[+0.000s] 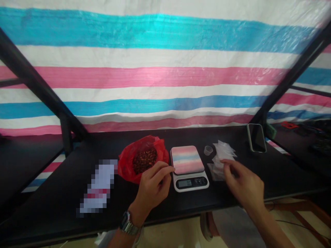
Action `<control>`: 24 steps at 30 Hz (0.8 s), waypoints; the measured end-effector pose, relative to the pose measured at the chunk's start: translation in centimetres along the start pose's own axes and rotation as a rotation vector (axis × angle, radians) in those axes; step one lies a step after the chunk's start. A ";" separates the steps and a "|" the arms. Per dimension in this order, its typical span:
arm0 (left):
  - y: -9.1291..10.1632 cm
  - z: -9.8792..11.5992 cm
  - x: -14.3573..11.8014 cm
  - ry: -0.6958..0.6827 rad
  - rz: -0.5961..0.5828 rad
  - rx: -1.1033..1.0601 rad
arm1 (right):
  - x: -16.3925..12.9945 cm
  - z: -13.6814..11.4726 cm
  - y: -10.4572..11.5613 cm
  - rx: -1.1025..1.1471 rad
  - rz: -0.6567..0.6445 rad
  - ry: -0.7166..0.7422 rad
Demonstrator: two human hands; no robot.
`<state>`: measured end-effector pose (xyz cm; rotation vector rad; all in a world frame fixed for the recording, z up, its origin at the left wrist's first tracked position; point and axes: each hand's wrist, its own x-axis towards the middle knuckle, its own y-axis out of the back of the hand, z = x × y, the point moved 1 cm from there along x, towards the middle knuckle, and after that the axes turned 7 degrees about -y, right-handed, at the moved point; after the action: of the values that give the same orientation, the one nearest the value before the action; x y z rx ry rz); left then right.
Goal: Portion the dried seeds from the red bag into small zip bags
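I see a black table (64, 193) under a striped tarp (165, 69). Red bag (143, 160) of brown beans sits centre-left, kitchen scale (188, 167) just beside it on the right. Left hand (152, 189) w/ wristwatch (128, 224) hovers btwn bag & scale, fingers loosely curled, holding nothing I can make out. Right hand (244, 184) pinches a clear pouch off the pouch pile (222, 158), right of the scale. Phone (256, 137) far right, tiny cup (208, 150) by the pile.
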<state>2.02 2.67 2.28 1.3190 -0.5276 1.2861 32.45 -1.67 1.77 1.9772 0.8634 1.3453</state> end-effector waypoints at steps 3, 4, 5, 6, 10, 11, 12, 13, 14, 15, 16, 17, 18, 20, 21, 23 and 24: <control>-0.4 0.2 0.2 -0.004 0.009 0.003 | 4.1 2.5 -0.5 -0.097 0.057 0.007; -0.6 0.3 0.2 -0.007 0.007 0.002 | 5.3 3.2 -0.9 -0.124 0.030 0.015; -0.8 0.4 0.3 -0.008 0.003 0.001 | 6.3 3.9 -1.3 -0.153 -0.016 0.023; -1.0 0.4 0.3 -0.012 -0.002 -0.002 | 7.1 4.4 -1.7 -0.180 -0.075 0.024; -1.4 0.6 0.4 -0.024 -0.018 -0.012 | 8.3 5.6 -2.4 -0.225 -0.190 -0.014; -1.5 0.6 0.4 -0.024 -0.019 -0.013 | 8.2 5.6 -2.1 -0.223 -0.175 -0.031; -1.5 0.6 0.4 -0.026 -0.022 -0.013 | 8.1 5.5 -1.5 -0.216 -0.143 -0.055; -1.4 0.8 0.4 -0.031 -0.022 -0.008 | 7.9 5.2 -0.8 -0.200 -0.090 -0.083; -1.4 1.0 0.4 -0.040 -0.017 0.002 | 7.5 4.7 0.2 -0.169 -0.023 -0.106; -1.3 1.3 0.4 -0.051 -0.009 0.019 | 7.1 3.8 1.3 -0.119 0.048 -0.116; -1.2 1.7 0.5 -0.067 0.002 0.043 | 6.5 2.7 2.4 -0.056 0.106 -0.100; -1.1 2.3 0.5 -0.081 0.011 0.076 | 5.7 1.2 3.4 0.028 0.110 -0.044; -1.1 2.9 0.5 -0.097 0.017 0.112 | 4.8 -0.6 4.3 0.132 0.058 0.044; -1.3 4.2 0.3 -0.128 0.006 0.183 | 2.8 -4.7 5.5 0.332 -0.161 0.250; -1.4 4.8 0.1 -0.142 -0.010 0.208 | 1.8 -6.7 5.8 0.408 -0.290 0.330; -1.7 5.7 -0.6 -0.124 -0.052 0.197 | 0.3 -10.1 6.2 0.472 -0.456 0.477; -1.7 5.9 -1.0 -0.099 -0.070 0.155 | -0.1 -11.3 6.2 0.468 -0.483 0.539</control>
<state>5.33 -2.61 2.28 1.5236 -0.4529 1.2281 22.90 -4.36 10.01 1.5491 1.9153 1.4813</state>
